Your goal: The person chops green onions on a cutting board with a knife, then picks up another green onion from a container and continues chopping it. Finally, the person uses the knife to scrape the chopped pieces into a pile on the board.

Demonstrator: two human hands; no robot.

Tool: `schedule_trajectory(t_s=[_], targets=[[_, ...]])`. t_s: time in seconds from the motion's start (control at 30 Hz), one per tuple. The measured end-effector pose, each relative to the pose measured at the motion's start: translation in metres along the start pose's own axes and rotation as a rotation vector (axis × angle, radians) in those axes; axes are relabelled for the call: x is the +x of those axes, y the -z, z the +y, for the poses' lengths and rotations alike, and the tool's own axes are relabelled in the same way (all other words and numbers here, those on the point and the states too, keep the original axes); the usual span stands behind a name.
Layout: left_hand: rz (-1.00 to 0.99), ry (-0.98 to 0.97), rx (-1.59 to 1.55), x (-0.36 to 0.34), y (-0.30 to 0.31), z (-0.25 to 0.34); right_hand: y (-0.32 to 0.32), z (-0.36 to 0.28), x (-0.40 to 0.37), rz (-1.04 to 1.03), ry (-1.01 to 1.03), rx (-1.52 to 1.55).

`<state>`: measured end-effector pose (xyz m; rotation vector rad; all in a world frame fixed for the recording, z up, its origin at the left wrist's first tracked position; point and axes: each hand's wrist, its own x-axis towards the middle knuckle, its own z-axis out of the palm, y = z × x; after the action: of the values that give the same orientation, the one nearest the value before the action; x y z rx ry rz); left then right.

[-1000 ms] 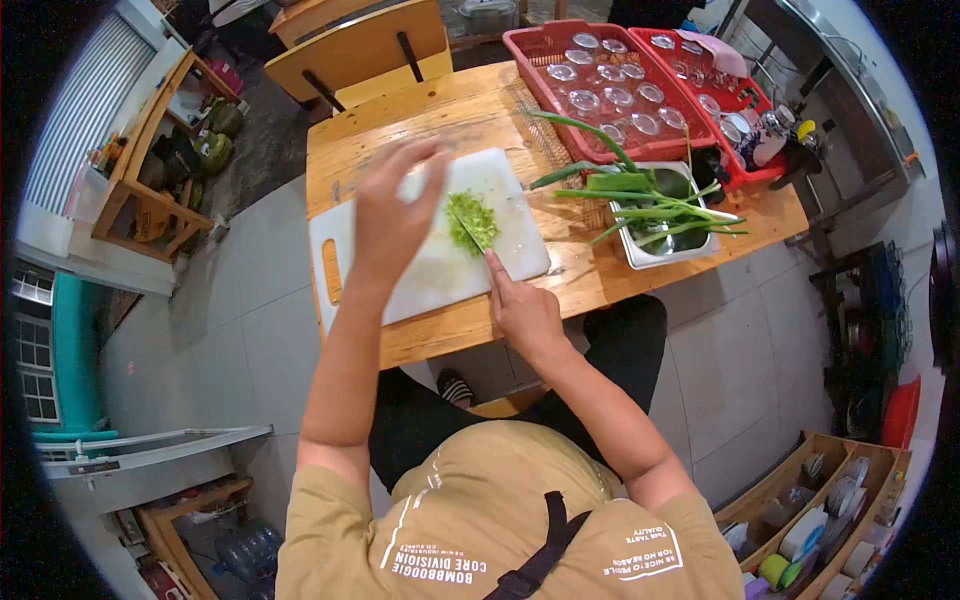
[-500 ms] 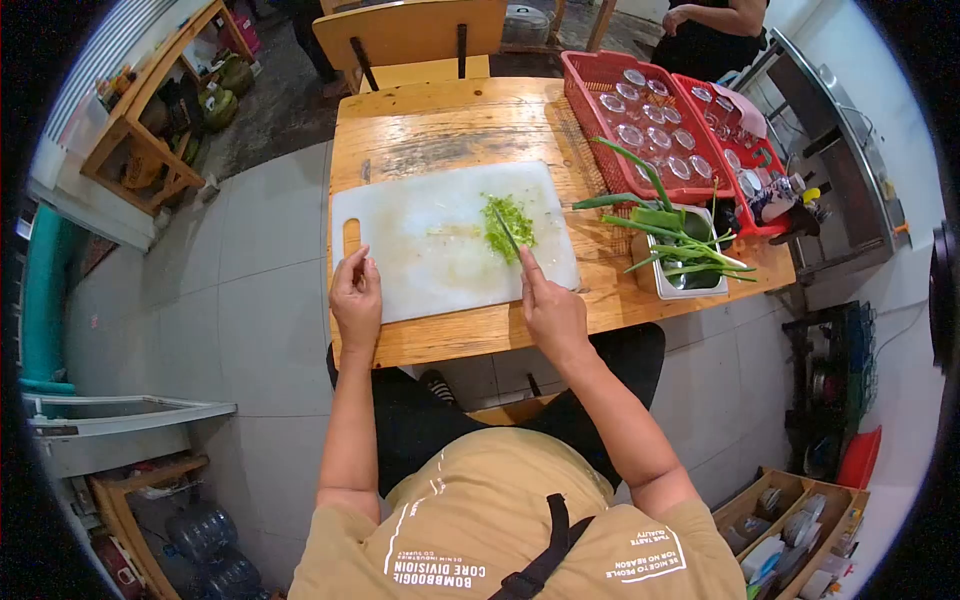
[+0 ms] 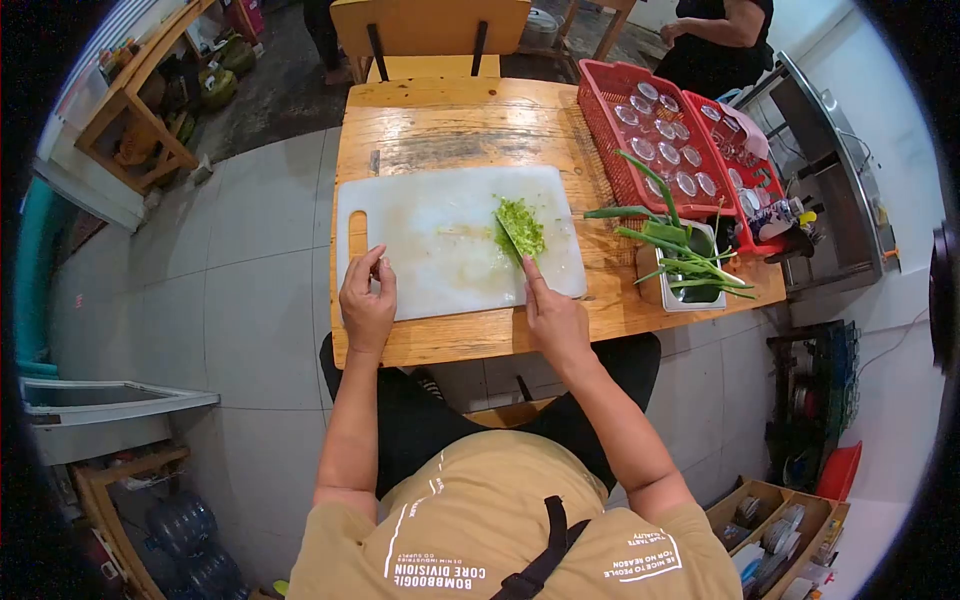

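Note:
A white cutting board with a handle slot at its left lies on the wooden table. Chopped green onion is heaped on its right half. My right hand is closed round a knife, the index finger stretched along it; the blade rests at the left edge of the heap. At the board's near left corner is my left hand, fingers loosely bent and thumb apart, with nothing in it. Whole green onions lie across a metal container to the right.
Two red baskets hold upturned glasses and bottles at the table's right. A wooden chair faces the far edge. Another person stands beyond the baskets. A metal-framed table is at the right.
The knife blade has shifted to the left edge of the chopped green onion and tilted more. My left hand has moved slightly right, its fingers a little further apart. The view has swung slightly.

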<state>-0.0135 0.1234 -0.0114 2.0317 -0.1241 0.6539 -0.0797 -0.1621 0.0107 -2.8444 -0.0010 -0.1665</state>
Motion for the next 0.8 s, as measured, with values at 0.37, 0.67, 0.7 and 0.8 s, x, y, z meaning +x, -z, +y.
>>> schedule_trajectory(t_s=[0.37,0.67,0.7,0.8], targets=[[0.009,-0.028,0.031,-0.001,0.001,0.0,0.009,0.002,0.028,-0.037,-0.014,-0.018],[0.014,-0.027,0.026,-0.002,0.001,-0.002,0.001,0.022,0.037,0.07,0.043,0.048],[0.023,-0.026,0.026,-0.001,0.001,-0.002,0.004,0.02,0.037,0.07,0.041,0.046],[0.033,-0.031,0.019,0.0,0.0,-0.002,0.006,0.022,0.041,0.007,-0.028,0.016]])
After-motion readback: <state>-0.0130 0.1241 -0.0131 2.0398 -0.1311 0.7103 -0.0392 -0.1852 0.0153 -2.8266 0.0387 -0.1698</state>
